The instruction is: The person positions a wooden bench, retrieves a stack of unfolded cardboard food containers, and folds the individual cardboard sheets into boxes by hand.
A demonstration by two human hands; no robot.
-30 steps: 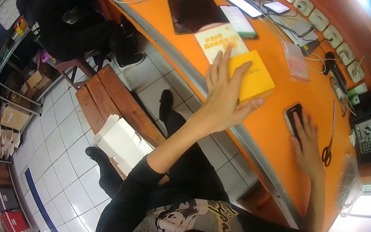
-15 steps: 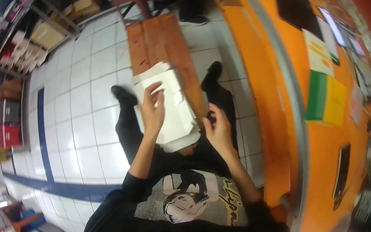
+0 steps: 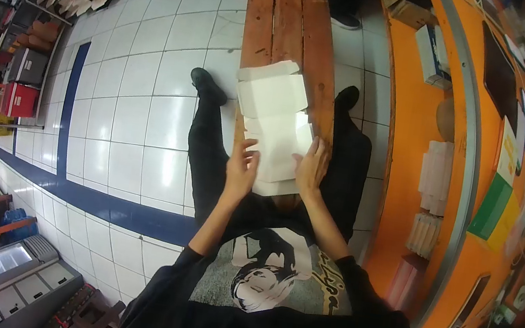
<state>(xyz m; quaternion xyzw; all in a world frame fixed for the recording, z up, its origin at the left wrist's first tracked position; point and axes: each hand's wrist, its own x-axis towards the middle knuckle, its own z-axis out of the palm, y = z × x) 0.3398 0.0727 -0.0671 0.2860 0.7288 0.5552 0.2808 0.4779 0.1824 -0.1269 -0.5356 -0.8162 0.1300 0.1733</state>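
An unfolded white cardboard box (image 3: 275, 125) lies on the wooden bench (image 3: 286, 28) between my legs, its side flaps partly raised. My left hand (image 3: 244, 169) is at the cardboard's left edge, fingers apart and slightly curled. At the right edge is my right hand (image 3: 311, 166), its fingers along a raised flap and the thumb on the inner side. The flap sits between thumb and fingers.
The orange table (image 3: 449, 117) on the right bears a green and yellow box (image 3: 494, 211), a phone (image 3: 469, 303) and a dark tablet (image 3: 498, 77). White boxes (image 3: 435, 176) stand on the shelf below. Storage shelves line the left side, and another person's shoe (image 3: 345, 20) shows beyond the bench.
The view has turned from the table down to the bench. Both my hands have left the table area, where one was by the yellow box and one at the phone, and reached the white cardboard.
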